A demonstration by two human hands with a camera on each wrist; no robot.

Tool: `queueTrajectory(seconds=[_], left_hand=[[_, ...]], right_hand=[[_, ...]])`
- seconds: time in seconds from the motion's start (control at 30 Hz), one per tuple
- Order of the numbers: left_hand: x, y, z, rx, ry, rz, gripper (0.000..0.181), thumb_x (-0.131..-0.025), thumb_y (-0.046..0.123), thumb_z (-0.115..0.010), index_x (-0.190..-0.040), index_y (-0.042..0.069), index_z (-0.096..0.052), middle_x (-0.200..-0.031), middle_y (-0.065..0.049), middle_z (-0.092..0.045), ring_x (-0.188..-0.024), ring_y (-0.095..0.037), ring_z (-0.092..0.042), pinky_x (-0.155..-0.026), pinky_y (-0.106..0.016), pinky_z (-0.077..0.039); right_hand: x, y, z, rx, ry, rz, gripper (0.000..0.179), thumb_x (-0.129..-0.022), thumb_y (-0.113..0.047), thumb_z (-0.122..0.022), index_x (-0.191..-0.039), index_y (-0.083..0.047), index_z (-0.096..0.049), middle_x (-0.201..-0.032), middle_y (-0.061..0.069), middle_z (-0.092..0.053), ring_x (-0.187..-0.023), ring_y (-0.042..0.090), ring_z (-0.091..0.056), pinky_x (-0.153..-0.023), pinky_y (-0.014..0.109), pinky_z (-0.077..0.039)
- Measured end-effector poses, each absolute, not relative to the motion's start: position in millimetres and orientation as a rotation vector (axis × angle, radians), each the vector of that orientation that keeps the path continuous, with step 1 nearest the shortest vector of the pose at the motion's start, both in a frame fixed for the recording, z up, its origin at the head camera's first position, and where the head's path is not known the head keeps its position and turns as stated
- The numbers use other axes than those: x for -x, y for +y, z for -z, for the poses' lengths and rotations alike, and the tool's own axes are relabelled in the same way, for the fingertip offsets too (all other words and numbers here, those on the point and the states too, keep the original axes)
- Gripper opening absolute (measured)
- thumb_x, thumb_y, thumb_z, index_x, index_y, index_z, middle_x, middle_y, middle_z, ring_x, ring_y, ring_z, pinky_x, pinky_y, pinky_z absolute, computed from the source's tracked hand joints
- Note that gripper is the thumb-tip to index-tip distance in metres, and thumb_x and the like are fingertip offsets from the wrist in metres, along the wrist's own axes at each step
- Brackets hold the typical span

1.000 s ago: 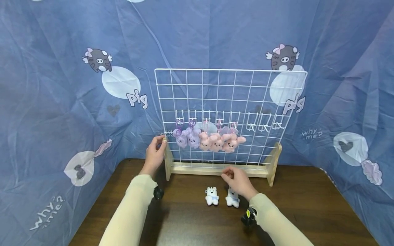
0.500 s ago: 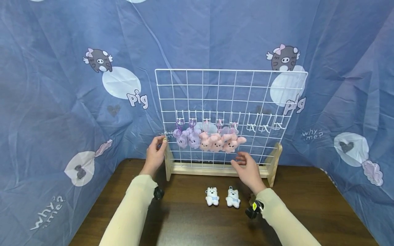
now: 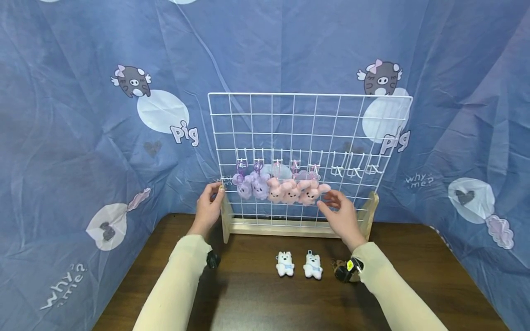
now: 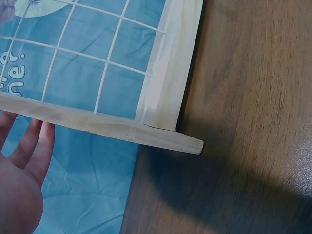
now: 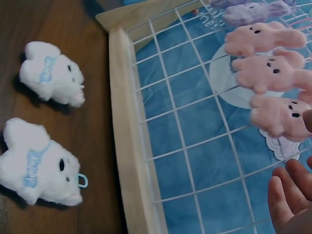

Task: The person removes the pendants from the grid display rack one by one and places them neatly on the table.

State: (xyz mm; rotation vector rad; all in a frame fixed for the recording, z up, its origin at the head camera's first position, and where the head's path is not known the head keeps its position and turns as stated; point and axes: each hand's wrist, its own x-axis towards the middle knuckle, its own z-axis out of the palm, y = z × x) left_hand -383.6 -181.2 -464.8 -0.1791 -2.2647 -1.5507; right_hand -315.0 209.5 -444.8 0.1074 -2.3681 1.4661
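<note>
A white wire grid rack (image 3: 314, 115) on a wooden stand (image 3: 265, 227) bears a row of hanging plush keychains. My left hand (image 3: 209, 204) grips the stand's left upright, its fingers reaching behind the wood (image 4: 87, 122) in the left wrist view. My right hand (image 3: 341, 214) is raised beside the rightmost pink plush keychain (image 3: 309, 194), fingers loosely bent and apart. In the right wrist view, its thumb (image 5: 308, 120) overlaps that plush's edge, while the other fingers (image 5: 287, 187) are spread with nothing between them.
Two white plush keychains (image 3: 285, 264) (image 3: 313, 266) lie on the brown table (image 3: 265, 303). A brown item (image 3: 338, 266) is partly hidden by the right wrist camera. Purple plush keychains (image 3: 260, 187) hang at left; bare hooks (image 3: 354, 171) are at right. Patterned blue cloth (image 3: 256, 46) stands behind.
My right hand has risen from above the right white plush keychain, moving up and right to the rightmost pink one. The left hand keeps its place on the stand.
</note>
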Motion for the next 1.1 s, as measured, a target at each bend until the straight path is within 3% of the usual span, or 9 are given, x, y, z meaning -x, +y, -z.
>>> queueTrajectory(seconds=[0.57, 0.8, 1.1], left_hand=[[385.3, -181.4, 465.9, 0.185, -2.263, 1.529, 0.032, -0.109, 0.021, -0.058, -0.137, 0.006, -0.061, -0.128, -0.018, -0.069, -0.111, -0.034, -0.065, -0.093, -0.042, -0.049], [384.0, -181.3, 465.5, 0.171, -2.268, 1.529, 0.032, -0.109, 0.022, -0.058, -0.137, 0.008, -0.061, -0.127, -0.017, -0.070, -0.104, -0.034, -0.065, -0.087, -0.040, -0.048], [383.8, -180.1, 464.8, 0.169, -2.254, 1.547, 0.031, -0.109, 0.020, -0.058, -0.136, 0.006, -0.062, -0.128, -0.018, -0.070, -0.114, -0.031, -0.064, -0.093, -0.040, -0.048]], right_hand=[[318.7, 205.8, 424.7, -0.186, -2.287, -1.544, 0.058, -0.099, -0.031, -0.075, -0.145, -0.002, -0.056, -0.138, 0.016, -0.065, -0.127, 0.034, -0.061, -0.105, 0.054, -0.051], [319.5, 201.6, 418.0, -0.201, -2.293, -1.549, 0.058, -0.100, -0.031, -0.074, -0.147, -0.001, -0.055, -0.144, 0.016, -0.060, -0.131, 0.033, -0.057, -0.108, 0.055, -0.048], [323.3, 196.0, 411.9, -0.208, -2.287, -1.557, 0.052, -0.102, -0.030, -0.072, -0.144, -0.004, -0.058, -0.140, 0.014, -0.065, -0.119, 0.032, -0.062, -0.103, 0.051, -0.048]])
